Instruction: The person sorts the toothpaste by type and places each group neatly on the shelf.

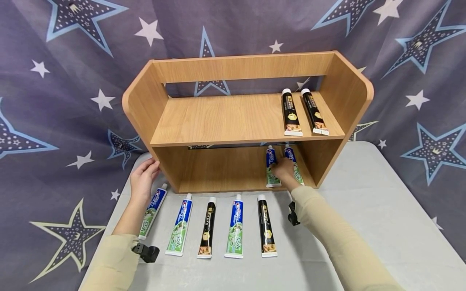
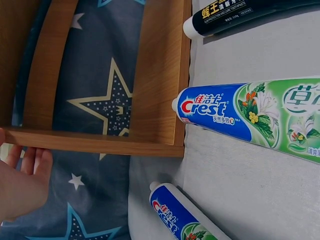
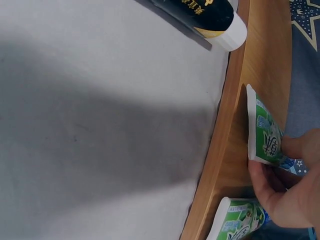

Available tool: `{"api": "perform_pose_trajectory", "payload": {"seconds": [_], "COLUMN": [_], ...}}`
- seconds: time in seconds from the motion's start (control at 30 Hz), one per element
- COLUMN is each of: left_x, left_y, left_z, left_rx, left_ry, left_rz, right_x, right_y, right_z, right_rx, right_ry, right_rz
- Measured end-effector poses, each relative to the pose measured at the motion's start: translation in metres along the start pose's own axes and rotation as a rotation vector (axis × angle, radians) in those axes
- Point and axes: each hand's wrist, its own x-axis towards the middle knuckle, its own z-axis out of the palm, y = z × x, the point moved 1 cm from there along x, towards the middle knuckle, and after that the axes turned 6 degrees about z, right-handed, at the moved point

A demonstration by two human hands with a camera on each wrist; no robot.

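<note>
In the head view, my left hand (image 1: pixel 142 180) holds the left side panel of a wooden two-level shelf (image 1: pixel 225 121); its fingers lie along the panel's outer face in the left wrist view. My right hand (image 1: pixel 284 169) reaches into the lower level. It pinches a blue-and-green Crest toothpaste tube (image 3: pixel 265 132), thumb on one side and fingers on the other, with the flat end toward the front edge. Beside it on the same board lies a second Crest tube (image 3: pixel 237 220). Two black toothpaste tubes (image 1: pixel 291 115) lie side by side on the upper level, at the right.
In front of the shelf, a row of tubes lies on the grey cloth (image 1: pixel 364 202): Crest tubes (image 1: pixel 180 226) and black tubes (image 1: pixel 267 226), caps toward the shelf. Another Crest tube (image 1: pixel 153 212) lies slanted beside my left forearm. A star-patterned curtain (image 1: pixel 247 36) hangs behind.
</note>
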Motion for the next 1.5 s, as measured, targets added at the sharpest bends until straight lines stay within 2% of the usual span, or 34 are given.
{"api": "perform_pose_trajectory", "payload": {"seconds": [0.63, 0.8, 0.97, 1.1, 1.27, 1.5], "left_x": [0.000, 0.000, -0.001, 0.000, 0.000, -0.001], "left_y": [0.001, 0.000, -0.001, -0.001, -0.001, 0.001], "left_z": [0.001, 0.001, 0.001, 0.000, -0.001, 0.000], "left_rx": [0.028, 0.035, 0.020, 0.011, -0.002, 0.038], "left_ry": [-0.009, -0.010, -0.003, 0.004, 0.010, -0.012], "left_rz": [-0.011, -0.010, 0.001, 0.002, -0.012, -0.005], "right_x": [-0.005, -0.012, -0.022, -0.027, -0.032, -0.038], "right_y": [-0.002, -0.002, 0.001, 0.003, 0.006, 0.012], "right_z": [-0.005, -0.011, -0.015, -0.014, -0.012, -0.009], "right_rx": [-0.044, -0.028, 0.002, -0.005, -0.013, 0.026], "right_ry": [-0.018, 0.008, 0.052, 0.061, 0.032, -0.016], "right_rz": [0.007, -0.069, -0.182, -0.217, -0.173, -0.134]}}
